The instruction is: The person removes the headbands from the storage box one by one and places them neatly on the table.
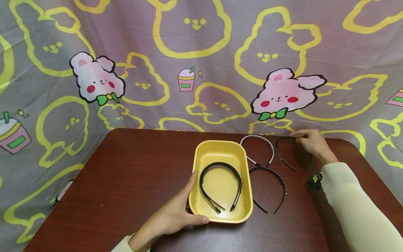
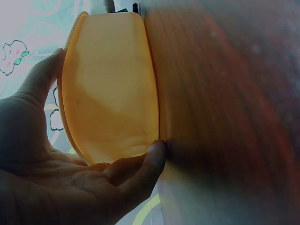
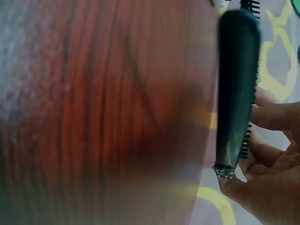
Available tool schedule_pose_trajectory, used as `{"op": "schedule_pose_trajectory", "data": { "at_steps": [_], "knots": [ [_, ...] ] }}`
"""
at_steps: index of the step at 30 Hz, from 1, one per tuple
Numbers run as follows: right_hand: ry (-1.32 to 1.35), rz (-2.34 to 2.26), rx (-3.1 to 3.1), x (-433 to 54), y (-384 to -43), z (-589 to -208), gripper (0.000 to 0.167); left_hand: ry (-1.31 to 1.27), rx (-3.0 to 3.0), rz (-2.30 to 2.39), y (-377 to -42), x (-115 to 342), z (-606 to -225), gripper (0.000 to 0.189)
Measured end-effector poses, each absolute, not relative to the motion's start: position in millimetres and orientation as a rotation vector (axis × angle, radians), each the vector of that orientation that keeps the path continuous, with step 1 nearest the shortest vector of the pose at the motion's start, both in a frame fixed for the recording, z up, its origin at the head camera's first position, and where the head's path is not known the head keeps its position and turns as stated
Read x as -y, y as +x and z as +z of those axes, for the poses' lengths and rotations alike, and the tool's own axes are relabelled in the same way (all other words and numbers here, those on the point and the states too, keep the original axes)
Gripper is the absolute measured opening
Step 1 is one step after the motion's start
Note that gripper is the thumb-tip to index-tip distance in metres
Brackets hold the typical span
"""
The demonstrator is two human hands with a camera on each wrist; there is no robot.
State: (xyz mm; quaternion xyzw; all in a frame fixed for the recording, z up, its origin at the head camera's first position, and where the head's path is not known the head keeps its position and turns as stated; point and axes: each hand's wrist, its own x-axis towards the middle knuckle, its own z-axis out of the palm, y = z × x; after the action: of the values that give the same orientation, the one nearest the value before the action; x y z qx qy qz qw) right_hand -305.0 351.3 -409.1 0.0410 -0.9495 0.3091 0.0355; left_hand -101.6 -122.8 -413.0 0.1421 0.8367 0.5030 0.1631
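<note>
My left hand point(image 1: 176, 213) grips a yellow plastic box point(image 1: 248, 182) by its near left corner, thumb along the rim; the left wrist view shows fingers under its side point(image 2: 110, 84). Several dark toothed headbands point(image 1: 220, 164) lie together inside the box. At the back right of the table, my right hand point(image 1: 311, 142) pinches a black toothed headband point(image 1: 278, 154) near its top. In the right wrist view, one glossy end of this headband point(image 3: 238, 89) faces the camera, with small sparkly stones at its lower end. The right fingertips are partly hidden behind it.
A pale pinkish headband point(image 1: 256, 136) lies right behind the box, and a dark headband point(image 1: 284, 189) lies along the box's right side. Everything rests on a reddish-brown wooden table point(image 1: 126, 175). A cartoon-printed cloth point(image 1: 189, 115) hangs along the back edge.
</note>
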Motion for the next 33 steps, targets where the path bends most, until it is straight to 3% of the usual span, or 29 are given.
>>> {"op": "schedule_pose_trajectory", "data": {
  "at_steps": [33],
  "knots": [
    [0.038, 0.976, 2.964, -354, -314, -425, 0.025, 0.407, -2.389, 1.43, -101, 123, -413, 0.13]
  ]
}}
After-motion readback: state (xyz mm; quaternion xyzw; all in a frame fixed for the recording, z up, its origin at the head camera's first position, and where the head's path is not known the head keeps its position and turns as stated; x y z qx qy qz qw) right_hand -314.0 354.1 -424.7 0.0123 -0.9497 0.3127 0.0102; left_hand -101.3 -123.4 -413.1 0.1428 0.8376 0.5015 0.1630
